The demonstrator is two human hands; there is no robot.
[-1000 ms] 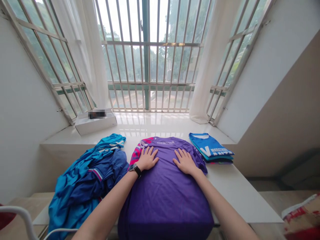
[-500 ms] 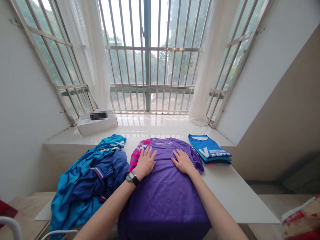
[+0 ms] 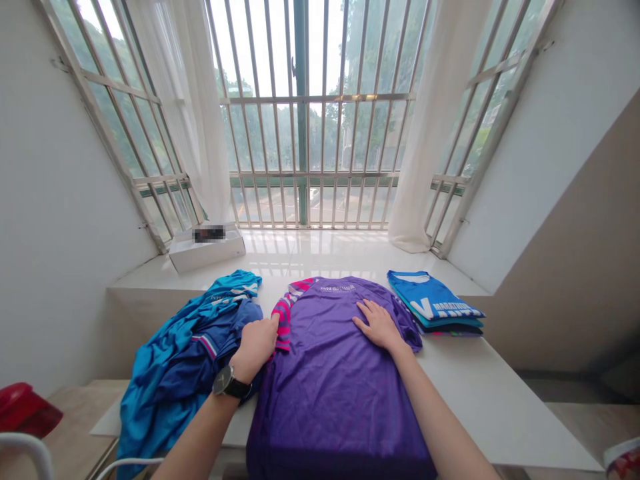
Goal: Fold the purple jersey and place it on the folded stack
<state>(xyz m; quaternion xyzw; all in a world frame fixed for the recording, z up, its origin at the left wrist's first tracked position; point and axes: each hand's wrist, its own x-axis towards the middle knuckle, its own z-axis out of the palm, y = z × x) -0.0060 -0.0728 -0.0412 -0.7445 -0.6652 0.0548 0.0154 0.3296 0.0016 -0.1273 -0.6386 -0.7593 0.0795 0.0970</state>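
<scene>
A purple T-shirt (image 3: 330, 380) with pink striped sleeves lies spread over the white table, its lower end hanging at the near edge. My left hand (image 3: 256, 343), with a black-strapped watch on the wrist, has its fingers closed at the edge of the left sleeve (image 3: 283, 323). Flat on the upper right part of the shirt rests my right hand (image 3: 377, 325), fingers spread. To the left is a loose heap of blue clothes (image 3: 170, 367), close by my left hand. A stack of folded shirts (image 3: 435, 300) sits on the right, a blue one with white lettering on top.
Behind the table (image 3: 495, 393) runs a white window sill (image 3: 285, 247) with a white box (image 3: 207, 250) on it. White curtains (image 3: 413, 167) hang before the barred window. At the lower left are a red object (image 3: 30, 410) and a white curved tube (image 3: 30, 443).
My left hand has moved left and down from the shirt's chest to its left sleeve, and its fingers have closed. My right hand stays flat on the cloth. The view has shifted slightly.
</scene>
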